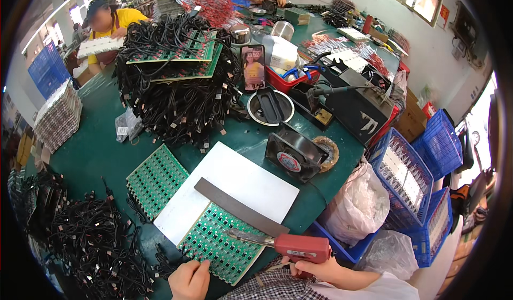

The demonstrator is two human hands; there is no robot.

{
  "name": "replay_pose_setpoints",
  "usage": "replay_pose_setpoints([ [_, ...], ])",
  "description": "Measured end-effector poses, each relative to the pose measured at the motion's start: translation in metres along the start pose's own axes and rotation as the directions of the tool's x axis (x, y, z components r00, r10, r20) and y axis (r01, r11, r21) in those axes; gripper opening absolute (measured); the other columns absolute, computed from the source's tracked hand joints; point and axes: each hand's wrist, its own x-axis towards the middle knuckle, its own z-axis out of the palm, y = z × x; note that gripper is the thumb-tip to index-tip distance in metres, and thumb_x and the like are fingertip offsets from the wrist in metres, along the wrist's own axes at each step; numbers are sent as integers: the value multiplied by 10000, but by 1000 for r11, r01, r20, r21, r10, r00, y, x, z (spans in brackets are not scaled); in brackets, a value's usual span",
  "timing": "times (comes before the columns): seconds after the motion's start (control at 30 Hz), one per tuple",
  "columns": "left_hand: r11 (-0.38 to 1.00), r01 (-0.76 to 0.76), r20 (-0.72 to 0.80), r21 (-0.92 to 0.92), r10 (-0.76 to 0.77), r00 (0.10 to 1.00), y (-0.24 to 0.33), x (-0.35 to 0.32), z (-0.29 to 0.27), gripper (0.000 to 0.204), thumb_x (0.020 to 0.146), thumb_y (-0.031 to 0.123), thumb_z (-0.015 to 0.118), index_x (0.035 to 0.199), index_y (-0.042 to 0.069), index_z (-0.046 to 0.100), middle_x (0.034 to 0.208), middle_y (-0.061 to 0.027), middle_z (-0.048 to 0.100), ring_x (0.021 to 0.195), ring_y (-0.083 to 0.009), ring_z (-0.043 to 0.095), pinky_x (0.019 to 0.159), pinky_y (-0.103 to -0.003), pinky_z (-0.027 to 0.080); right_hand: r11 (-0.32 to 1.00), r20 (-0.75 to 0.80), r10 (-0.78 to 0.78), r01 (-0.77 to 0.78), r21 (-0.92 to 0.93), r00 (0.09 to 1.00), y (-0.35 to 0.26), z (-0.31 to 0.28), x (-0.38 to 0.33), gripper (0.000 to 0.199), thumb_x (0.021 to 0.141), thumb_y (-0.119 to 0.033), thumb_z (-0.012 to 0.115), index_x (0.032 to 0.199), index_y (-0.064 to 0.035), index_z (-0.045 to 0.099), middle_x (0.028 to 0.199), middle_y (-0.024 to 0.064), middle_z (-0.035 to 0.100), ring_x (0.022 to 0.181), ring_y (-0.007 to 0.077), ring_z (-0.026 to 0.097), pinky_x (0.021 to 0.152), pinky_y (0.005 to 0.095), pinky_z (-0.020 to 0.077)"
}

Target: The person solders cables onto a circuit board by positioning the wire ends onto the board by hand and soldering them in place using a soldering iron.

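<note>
My right hand (320,270) grips a red gun-shaped soldering iron (302,247). Its metal tip reaches left over a green circuit board panel (219,241) made up of many small units. The fingers of my left hand (189,279) are curled together at the panel's near left edge; what they pinch is hidden. Beneath the panel lies a white board (256,174), and a dark flat bar (240,206) rests along the panel's far edge. A second green panel (156,179) sits to the left, partly against the white board. Black cable ends (166,262) lie just left of my left hand.
Black cables (99,246) heap at the left; another tall pile (179,113) carries green panels. A small fan (294,153), a round metal tray (271,107) and a phone (253,67) stand beyond. Blue crates (402,171) are at the right. Across the table, a person in yellow (125,19) holds white panels.
</note>
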Motion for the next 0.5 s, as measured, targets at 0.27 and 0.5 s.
replay_pose_setpoints([
  [0.27,998,-67,3,-13,67,998,5,-6,0,196,705,-11,660,897,23,652,863,-115,608,637,-236,600,530,-304,471,1000,6,19,-19,-15,1000,0,6,1,389,831,-80,652,1201,-48,538,1017,63,657,716,67,587,592,200,478],
  [0.5,999,-44,0,1,44,999,3,-8,3,195,699,-15,660,890,23,646,863,-113,607,621,-230,591,510,-304,456,999,-1,37,-37,-9,999,0,5,3,400,831,-88,656,1210,-50,535,1022,62,656,721,66,588,601,202,481],
])
